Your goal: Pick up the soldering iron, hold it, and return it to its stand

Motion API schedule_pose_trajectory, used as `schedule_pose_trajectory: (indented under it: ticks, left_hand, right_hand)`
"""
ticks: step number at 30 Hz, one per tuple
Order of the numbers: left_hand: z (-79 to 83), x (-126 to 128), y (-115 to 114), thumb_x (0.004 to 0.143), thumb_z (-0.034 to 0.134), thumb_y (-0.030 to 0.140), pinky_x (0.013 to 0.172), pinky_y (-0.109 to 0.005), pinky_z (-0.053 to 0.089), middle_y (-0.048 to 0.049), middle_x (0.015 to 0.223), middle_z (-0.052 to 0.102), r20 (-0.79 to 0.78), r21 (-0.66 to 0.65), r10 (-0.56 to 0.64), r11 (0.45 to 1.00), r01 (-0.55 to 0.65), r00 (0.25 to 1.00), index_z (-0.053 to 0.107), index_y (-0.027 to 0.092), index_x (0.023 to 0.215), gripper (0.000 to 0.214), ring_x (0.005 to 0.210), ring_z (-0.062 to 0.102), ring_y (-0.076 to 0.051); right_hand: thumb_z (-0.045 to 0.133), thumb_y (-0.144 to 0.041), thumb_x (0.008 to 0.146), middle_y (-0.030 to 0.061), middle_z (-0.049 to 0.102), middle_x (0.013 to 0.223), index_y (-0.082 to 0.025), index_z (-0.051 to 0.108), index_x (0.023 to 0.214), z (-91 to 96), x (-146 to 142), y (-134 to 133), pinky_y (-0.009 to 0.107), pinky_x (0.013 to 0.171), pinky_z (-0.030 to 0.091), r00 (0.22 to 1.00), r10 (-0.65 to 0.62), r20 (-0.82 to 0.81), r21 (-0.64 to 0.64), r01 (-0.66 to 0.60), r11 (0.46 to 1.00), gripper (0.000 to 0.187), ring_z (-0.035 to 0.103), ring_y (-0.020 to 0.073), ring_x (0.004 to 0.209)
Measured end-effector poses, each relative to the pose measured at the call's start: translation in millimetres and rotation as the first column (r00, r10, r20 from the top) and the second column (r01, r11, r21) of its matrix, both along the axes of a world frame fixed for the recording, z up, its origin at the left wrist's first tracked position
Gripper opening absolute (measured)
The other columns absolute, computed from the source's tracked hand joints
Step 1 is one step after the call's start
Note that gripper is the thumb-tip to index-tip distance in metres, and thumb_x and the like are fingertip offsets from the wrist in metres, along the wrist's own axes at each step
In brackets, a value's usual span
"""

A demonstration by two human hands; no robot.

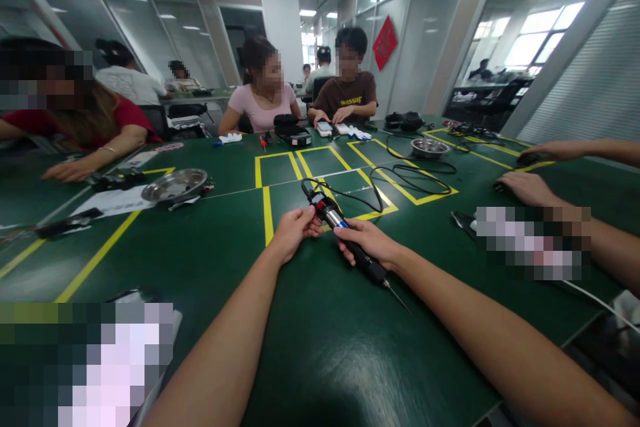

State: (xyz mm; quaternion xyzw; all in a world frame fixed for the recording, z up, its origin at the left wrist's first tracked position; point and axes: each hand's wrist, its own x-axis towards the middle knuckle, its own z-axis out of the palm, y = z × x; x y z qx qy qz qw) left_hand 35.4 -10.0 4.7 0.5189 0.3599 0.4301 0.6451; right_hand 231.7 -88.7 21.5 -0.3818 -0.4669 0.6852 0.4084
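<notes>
An electric screwdriver (334, 216) with a silver and blue band and a black grip lies slantwise across my two hands above the green table. Its thin bit (399, 298) points down toward the right. My right hand (367, 240) is wrapped around the body, thumb along the blue band. At the tail end, my left hand (296, 233) pinches near the red and black cable end, its fingers curled together. From that end a black cable (377, 197) loops away over the table to the right.
Yellow tape rectangles (269, 213) mark the green table (215, 293). A metal bowl (175, 185) stands left, another metal bowl (430, 147) toward the back right. A co-worker's hands (530, 187) rest at right. Two people sit across; another person leans in at left.
</notes>
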Motion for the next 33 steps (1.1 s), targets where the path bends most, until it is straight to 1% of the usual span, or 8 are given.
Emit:
schedule_pose_trajectory:
  ticks: [4, 8, 12, 14, 17, 21, 26, 33]
  left_hand:
    - [2.4, -3.2, -1.9, 0.083, 0.067, 0.043, 0.053, -0.021, 0.047, -0.0076, 0.073, 0.065, 0.01, -0.01, -0.031, 0.999, 0.031, 0.999, 0.06, 0.01, 0.081, 0.034, 0.059, 0.062, -0.012]
    - [1.9, -4.5, -3.2, 0.083, 0.068, 0.04, 0.058, -0.022, 0.05, -0.0089, 0.075, 0.066, 0.042, -0.01, -0.034, 0.999, 0.035, 0.999, 0.063, 0.009, 0.082, 0.031, 0.063, 0.063, -0.012]
    - [1.9, -6.0, -4.8, 0.083, 0.07, 0.031, 0.069, -0.025, 0.054, -0.0131, 0.092, 0.07, 0.109, -0.034, -0.056, 0.998, 0.06, 0.993, 0.066, 0.009, 0.094, 0.025, 0.075, 0.067, -0.014]
    - [2.6, -6.5, -5.4, 0.084, 0.069, 0.029, 0.071, -0.026, 0.054, -0.0141, 0.098, 0.07, 0.133, -0.037, -0.071, 0.996, 0.076, 0.989, 0.066, 0.009, 0.097, 0.024, 0.079, 0.068, -0.015]
    - [3.4, -5.7, -5.9, 0.083, 0.07, 0.027, 0.071, -0.025, 0.054, -0.0124, 0.093, 0.07, 0.147, -0.036, -0.068, 0.997, 0.074, 0.987, 0.066, 0.009, 0.095, 0.022, 0.075, 0.068, -0.013]
    - [2.0, -3.3, -6.2, 0.081, 0.072, 0.026, 0.07, -0.024, 0.054, -0.0095, 0.08, 0.07, 0.128, -0.036, -0.013, 0.999, 0.018, 0.992, 0.064, 0.009, 0.09, 0.021, 0.07, 0.068, -0.013]
    - [-1.3, -3.1, -6.2, 0.079, 0.074, 0.028, 0.067, -0.024, 0.053, -0.0102, 0.081, 0.07, 0.127, -0.009, 0.033, 0.999, -0.032, 0.991, 0.064, 0.008, 0.091, 0.025, 0.071, 0.069, -0.014]
    - [-6.5, -7.8, -4.3, 0.074, 0.078, 0.03, 0.069, -0.024, 0.053, -0.0077, 0.076, 0.07, 0.133, 0.014, 0.031, 0.999, -0.033, 0.991, 0.062, 0.01, 0.089, 0.029, 0.07, 0.068, -0.014]
  right_hand:
    - [0.072, -0.042, 0.079, -0.0019, 0.06, 0.068, -0.018, 0.051, 0.101, -0.4, -0.3, -1.0, 0.021, 0.041, 0.047, 1.0, -0.015, -0.005, 0.005, 0.015, 1.0, 0.039, 0.053, 0.0086, 0.046]
    - [0.072, -0.043, 0.079, -0.0025, 0.059, 0.068, -0.019, 0.05, 0.099, -1.9, -1.4, -1.2, 0.021, 0.042, 0.047, 1.0, -0.015, -0.016, 0.013, 0.015, 1.0, 0.038, 0.053, 0.0087, 0.046]
    - [0.07, -0.044, 0.081, -0.0031, 0.058, 0.069, -0.019, 0.049, 0.099, -0.4, 0.1, -1.3, 0.021, 0.042, 0.046, 0.999, -0.003, -0.037, 0.01, 0.003, 1.0, 0.038, 0.052, 0.0083, 0.047]
    - [0.07, -0.044, 0.081, -0.0035, 0.058, 0.069, -0.019, 0.048, 0.099, 0.6, 2.2, -1.4, 0.021, 0.043, 0.046, 0.999, 0.011, -0.045, 0.01, -0.011, 1.0, 0.038, 0.052, 0.0082, 0.047]
    - [0.07, -0.045, 0.08, -0.004, 0.057, 0.069, -0.02, 0.048, 0.102, 1.1, 5.2, -1.1, 0.021, 0.042, 0.046, 0.998, 0.045, -0.052, 0.005, -0.045, 0.999, 0.04, 0.052, 0.0081, 0.047]
    - [0.07, -0.044, 0.08, -0.0042, 0.056, 0.068, -0.019, 0.048, 0.106, 0.3, 5.9, 0.9, 0.02, 0.041, 0.045, 0.996, 0.085, -0.026, -0.002, -0.085, 0.996, 0.043, 0.052, 0.0083, 0.046]
    - [0.07, -0.044, 0.08, -0.0043, 0.057, 0.068, -0.02, 0.047, 0.109, 0.9, 5.4, 1.3, 0.02, 0.041, 0.045, 0.995, 0.096, -0.005, -0.013, -0.096, 0.995, 0.044, 0.052, 0.0086, 0.046]
    - [0.071, -0.041, 0.08, -0.0044, 0.057, 0.067, -0.019, 0.048, 0.107, 7.0, 5.6, -1.4, 0.02, 0.042, 0.045, 0.992, 0.129, -0.003, -0.043, -0.129, 0.991, 0.042, 0.052, 0.0083, 0.046]
